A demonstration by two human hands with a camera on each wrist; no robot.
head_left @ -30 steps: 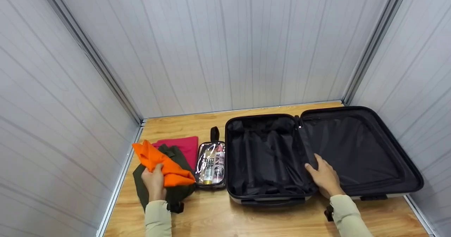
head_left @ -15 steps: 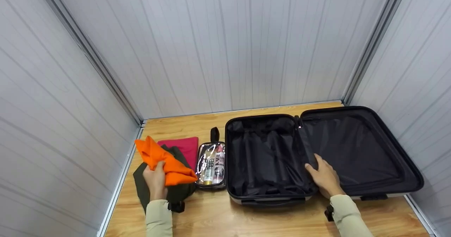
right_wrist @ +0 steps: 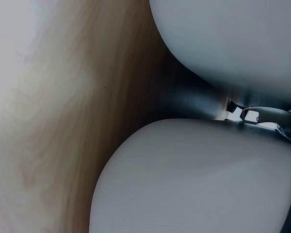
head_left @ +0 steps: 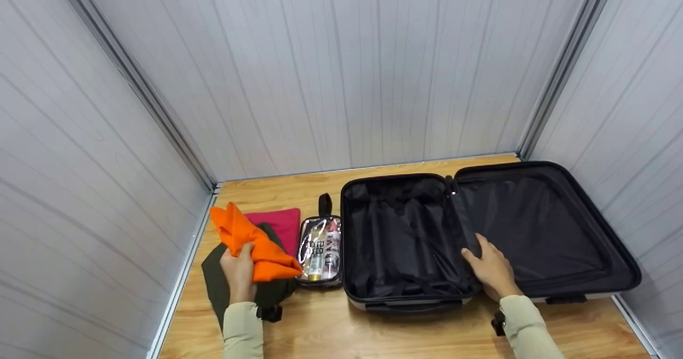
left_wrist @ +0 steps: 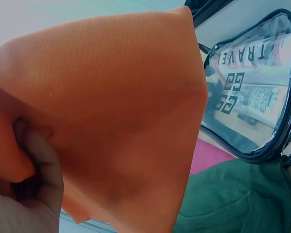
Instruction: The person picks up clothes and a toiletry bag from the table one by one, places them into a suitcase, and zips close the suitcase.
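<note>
My left hand (head_left: 238,271) pinches a folded orange cloth (head_left: 256,249), thumb on top, and holds it over a dark green garment (head_left: 216,273). In the left wrist view the orange cloth (left_wrist: 121,97) fills most of the picture, with curled fingers (left_wrist: 43,155) at its fold. A pink folded cloth (head_left: 288,223) lies partly under the green one. At the right, an open black-lined suitcase (head_left: 403,236) lies flat. My right hand (head_left: 492,268) grips its inner rim by the hinge, thumb toward the left half; the right wrist view shows only the suitcase's pale outer shells (right_wrist: 199,174).
A clear toiletry bag (head_left: 319,249) with a black loop and bottles inside stands between the clothes and the suitcase. The suitcase's right half (head_left: 539,225) lies near the right wall. Grey panel walls (head_left: 341,81) enclose the wooden floor (head_left: 320,327).
My left hand has shifted slightly right and up with the orange cloth, uncovering more of the green garment at its left. The right hand and suitcase have stayed put.
</note>
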